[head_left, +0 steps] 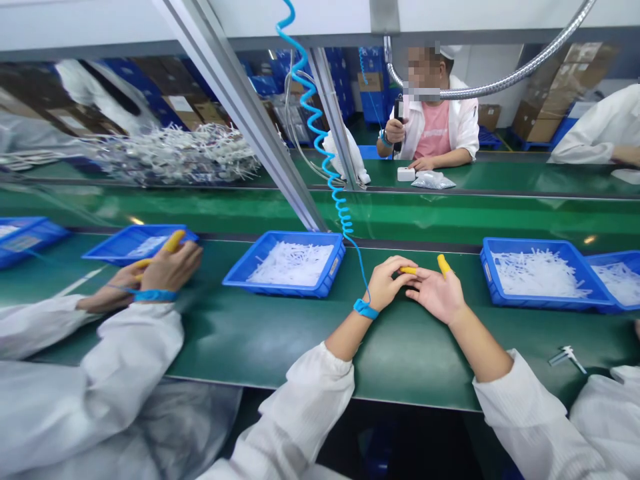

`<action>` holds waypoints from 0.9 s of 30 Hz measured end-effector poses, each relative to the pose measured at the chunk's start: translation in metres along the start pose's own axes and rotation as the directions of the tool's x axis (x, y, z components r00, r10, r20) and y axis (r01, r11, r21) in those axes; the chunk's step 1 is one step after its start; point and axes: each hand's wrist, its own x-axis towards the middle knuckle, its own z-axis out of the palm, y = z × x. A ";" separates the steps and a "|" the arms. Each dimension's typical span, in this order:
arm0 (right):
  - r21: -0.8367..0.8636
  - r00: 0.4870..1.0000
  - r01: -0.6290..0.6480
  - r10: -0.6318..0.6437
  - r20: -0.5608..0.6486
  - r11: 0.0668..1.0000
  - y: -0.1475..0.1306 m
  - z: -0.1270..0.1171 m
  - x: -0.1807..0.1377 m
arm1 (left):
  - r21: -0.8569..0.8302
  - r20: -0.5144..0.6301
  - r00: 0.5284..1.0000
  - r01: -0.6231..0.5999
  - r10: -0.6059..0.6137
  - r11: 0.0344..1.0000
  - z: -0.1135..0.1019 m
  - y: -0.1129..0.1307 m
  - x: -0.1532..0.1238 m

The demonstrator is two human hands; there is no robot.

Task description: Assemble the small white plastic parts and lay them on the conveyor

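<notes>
My left hand (pixel 384 283) wears a blue wrist strap (pixel 366 309) with a coiled blue cord (pixel 327 153) running up from it. Its fingers are closed around a yellow finger cot (pixel 409 270) at the tip of my right index finger. My right hand (pixel 441 293) is palm toward me with its fingers stretched out, and a second yellow finger cot (pixel 444 265) covers its raised thumb. Both hands are just above the green work surface (pixel 415 353), between two blue trays. White strip-like pieces fill the left tray (pixel 320 291) and the right tray (pixel 545 301).
On the left, a co-worker's hands (pixel 170 267) work by another blue tray (pixel 107 250). A caliper-like tool (pixel 567 357) lies at right. A slanted metal post (pixel 240 100) rises behind the trays. Across the line, a person (pixel 433 120) sits near a white strip heap (pixel 175 153).
</notes>
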 end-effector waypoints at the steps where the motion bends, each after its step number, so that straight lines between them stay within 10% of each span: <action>1: -0.007 1.000 -0.001 0.001 0.008 1.000 0.000 0.000 0.000 | 0.001 0.000 1.000 0.001 -0.001 1.000 0.000 0.000 0.000; 27: 0.102 0.998 -0.060 0.059 0.011 0.993 -0.005 0.006 -0.003 | 0.015 -0.003 1.000 -0.003 0.003 1.000 0.002 0.001 -0.001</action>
